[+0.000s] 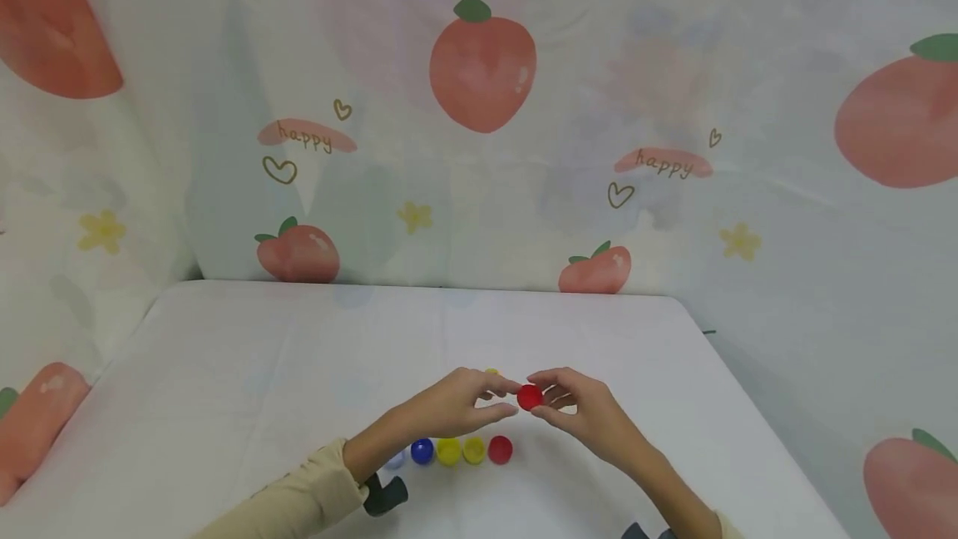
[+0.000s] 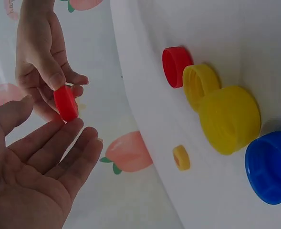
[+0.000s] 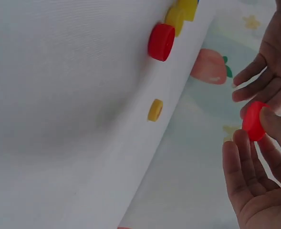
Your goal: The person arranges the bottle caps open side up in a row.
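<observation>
My right hand (image 1: 591, 410) pinches a red bottle cap (image 1: 530, 397) between thumb and fingers above the white table. Close on the other side of that cap is my left hand (image 1: 460, 402), thumb apart from its fairly straight fingers. In the left wrist view the left fingertips (image 2: 74, 125) meet the lower edge of the held cap (image 2: 66, 103); whether they bear any of it I cannot tell. Below the hands, a row on the table holds a second red cap (image 1: 501, 450), a smaller yellow cap (image 1: 474, 450), a larger yellow cap (image 1: 449, 452) and a blue cap (image 1: 422, 451).
A pale blue cap (image 1: 395, 461) at the row's left end is partly hidden by the left arm. Farther back lies a small yellow cap (image 3: 155, 110), mostly covered by the left hand in the head view. A patterned curtain (image 1: 479, 190) hangs behind the table (image 1: 224, 406).
</observation>
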{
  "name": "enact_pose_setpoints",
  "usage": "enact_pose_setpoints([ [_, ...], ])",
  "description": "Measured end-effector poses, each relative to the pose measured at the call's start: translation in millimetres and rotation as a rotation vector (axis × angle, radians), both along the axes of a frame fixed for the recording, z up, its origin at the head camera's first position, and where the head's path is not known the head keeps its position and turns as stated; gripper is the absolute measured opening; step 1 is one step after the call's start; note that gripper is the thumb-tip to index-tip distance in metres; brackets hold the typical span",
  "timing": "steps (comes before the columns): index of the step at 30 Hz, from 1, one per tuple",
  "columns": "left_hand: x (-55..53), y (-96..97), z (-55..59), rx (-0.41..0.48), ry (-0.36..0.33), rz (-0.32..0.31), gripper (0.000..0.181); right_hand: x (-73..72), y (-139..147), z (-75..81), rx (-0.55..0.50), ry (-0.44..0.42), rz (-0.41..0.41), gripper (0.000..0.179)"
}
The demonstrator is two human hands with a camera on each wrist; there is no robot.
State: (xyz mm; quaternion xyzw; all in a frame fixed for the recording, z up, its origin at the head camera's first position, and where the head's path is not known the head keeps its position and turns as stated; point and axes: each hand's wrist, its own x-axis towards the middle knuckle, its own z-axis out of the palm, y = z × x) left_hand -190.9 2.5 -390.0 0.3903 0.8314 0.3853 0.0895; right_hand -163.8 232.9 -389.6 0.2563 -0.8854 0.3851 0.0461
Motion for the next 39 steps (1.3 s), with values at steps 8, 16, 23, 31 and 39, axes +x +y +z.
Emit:
enact_pose_setpoints([
  [8,0.0,12.2,-10.4,-0.18,0.006,-0.055,0.038,-1.1,6.0,-12.9,0.14,-0.024,0.057,0.04],
  [16,-4.6,19.9,-22.2,-0.237,-0.127,-0.152,0.041,-3.1,2.2,-24.5,0.275,-0.129,0.087,0.03],
  [23,-9.1,21.7,-30.0,-0.295,-0.119,-0.216,0.05,-3.1,-2.1,-31.6,0.276,-0.178,0.084,0.03],
  [31,-8.8,20.9,-28.4,-0.359,-0.13,-0.263,0.056,-3.5,-5.9,-40.4,0.305,-0.164,0.091,0.026],
  [39,-4.9,22.1,-28.5,-0.417,-0.144,-0.271,0.057,0.3,-8.3,-41.9,0.339,-0.181,0.065,0.027],
])
